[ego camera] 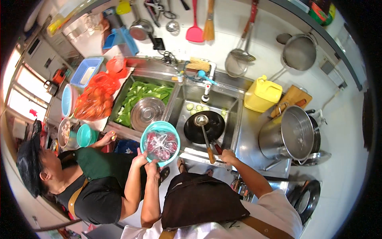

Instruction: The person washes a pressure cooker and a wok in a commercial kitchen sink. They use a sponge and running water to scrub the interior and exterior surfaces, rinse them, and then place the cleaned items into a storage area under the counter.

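My left hand (152, 168) grips the near rim of a turquoise plastic bowl (178, 143). A co-worker's hand (139, 158) touches the same bowl on its left side. Inside sits a transparent plastic bag (162, 144) with dark red contents, perhaps meat. My right hand (227, 156) is closed on the red-brown handle (218, 148) of a black wok (191, 133), which rests in the right sink basin (179, 119). Across the wok lies a metal ladle (201, 120), its wooden handle pointing towards me. Pale green cut vegetable pieces (199, 107) lie behind the wok.
Leafy greens (140, 92) and a round metal lid or bowl (148, 113) occupy the left basin. Red plastic bags (95, 98) stand further left. A yellow jug (262, 94) and tall steel pot (273, 140) stand right. The co-worker (95, 185) is close on my left.
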A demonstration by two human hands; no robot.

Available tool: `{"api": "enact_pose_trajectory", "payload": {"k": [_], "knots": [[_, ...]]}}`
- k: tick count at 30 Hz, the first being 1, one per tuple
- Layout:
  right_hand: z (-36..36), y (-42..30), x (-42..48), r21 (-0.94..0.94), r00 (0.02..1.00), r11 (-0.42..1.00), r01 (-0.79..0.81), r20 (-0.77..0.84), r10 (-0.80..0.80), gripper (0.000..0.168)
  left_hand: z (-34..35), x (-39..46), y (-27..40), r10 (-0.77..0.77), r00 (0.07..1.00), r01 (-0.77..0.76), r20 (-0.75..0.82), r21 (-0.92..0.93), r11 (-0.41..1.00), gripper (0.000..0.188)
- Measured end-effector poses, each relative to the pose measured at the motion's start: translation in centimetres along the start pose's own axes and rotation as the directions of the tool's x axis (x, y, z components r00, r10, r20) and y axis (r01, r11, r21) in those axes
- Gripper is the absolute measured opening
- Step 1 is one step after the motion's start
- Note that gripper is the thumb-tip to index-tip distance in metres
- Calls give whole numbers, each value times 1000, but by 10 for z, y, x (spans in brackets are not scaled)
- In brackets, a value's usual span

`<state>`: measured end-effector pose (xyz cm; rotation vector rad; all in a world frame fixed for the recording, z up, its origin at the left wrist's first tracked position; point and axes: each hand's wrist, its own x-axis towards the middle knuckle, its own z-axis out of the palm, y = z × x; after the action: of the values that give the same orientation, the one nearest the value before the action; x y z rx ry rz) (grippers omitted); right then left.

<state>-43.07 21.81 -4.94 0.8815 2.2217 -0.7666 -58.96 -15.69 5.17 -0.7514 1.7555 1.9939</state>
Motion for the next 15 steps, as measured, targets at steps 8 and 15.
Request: {"api": "enact_pose_trajectory", "payload": {"k": [8, 15], "knots": [[-3, 11, -24, -76, 992, 997, 14, -122, -24, 48, 12, 53, 25, 77, 997, -75, 15, -112, 991, 46], [0, 24, -38, 20, 956, 999, 43, -291, -36, 35, 68, 10, -31, -118, 921, 26, 372, 243, 970, 35]]}}
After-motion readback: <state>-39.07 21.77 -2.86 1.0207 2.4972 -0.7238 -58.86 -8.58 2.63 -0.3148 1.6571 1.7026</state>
